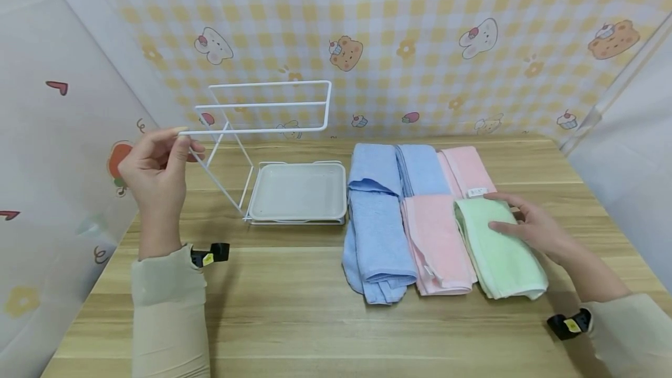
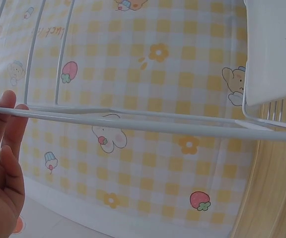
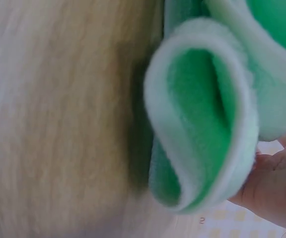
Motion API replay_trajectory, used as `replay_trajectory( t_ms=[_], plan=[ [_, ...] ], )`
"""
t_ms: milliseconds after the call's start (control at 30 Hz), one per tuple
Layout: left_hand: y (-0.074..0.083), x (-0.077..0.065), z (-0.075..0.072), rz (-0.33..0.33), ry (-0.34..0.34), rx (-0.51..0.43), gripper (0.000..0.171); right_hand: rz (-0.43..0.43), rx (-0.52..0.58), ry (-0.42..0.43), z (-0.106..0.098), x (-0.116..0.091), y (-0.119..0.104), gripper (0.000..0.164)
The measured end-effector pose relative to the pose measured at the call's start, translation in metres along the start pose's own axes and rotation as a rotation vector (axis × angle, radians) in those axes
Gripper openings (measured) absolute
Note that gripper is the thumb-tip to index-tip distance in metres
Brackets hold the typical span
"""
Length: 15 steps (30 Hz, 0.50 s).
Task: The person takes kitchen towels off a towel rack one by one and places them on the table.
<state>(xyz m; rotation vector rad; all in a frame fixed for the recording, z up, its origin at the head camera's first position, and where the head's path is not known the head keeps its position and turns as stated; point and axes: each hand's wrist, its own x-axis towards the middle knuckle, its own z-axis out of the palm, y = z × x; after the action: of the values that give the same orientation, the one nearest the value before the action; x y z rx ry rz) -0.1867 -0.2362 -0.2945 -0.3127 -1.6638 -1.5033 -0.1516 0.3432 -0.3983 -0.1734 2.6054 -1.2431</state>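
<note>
At the left, my left hand (image 1: 157, 162) pinches the front left corner of a white wire rack (image 1: 262, 130) between thumb and fingers. The rack's upper frame leans left, and its slanted legs meet the base beside a shallow white tray (image 1: 297, 191). In the left wrist view a long white rod (image 2: 148, 125) runs from the fingertips toward the tray. My right hand (image 1: 530, 226) rests on the upper right part of a folded green towel (image 1: 501, 255), thumb and index finger spread apart. Close up, the green towel's looped fold (image 3: 202, 114) partly hides this hand.
Left of the green towel lie a folded pink towel (image 1: 438, 249) and a blue towel (image 1: 383, 238). Behind them are two more blue towels (image 1: 373, 165) and another pink one (image 1: 467, 165). A checked cloth (image 1: 404, 74) hangs along the back of the wooden table (image 1: 294, 308).
</note>
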Motion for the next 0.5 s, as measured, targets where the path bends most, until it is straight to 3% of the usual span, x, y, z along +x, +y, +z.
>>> replay_trajectory(
  t_ms=[267,500],
  plan=[
    [0.0005,-0.0003,0.0004,0.015,0.009,-0.005,0.015,-0.051,-0.055,0.016,0.0005,0.0034,0.0036,0.061],
    [-0.0003,-0.001,0.0006,0.01,0.009,-0.012,0.013,-0.194,-0.266,0.1,0.003,0.0074,0.0054,0.057]
  ],
)
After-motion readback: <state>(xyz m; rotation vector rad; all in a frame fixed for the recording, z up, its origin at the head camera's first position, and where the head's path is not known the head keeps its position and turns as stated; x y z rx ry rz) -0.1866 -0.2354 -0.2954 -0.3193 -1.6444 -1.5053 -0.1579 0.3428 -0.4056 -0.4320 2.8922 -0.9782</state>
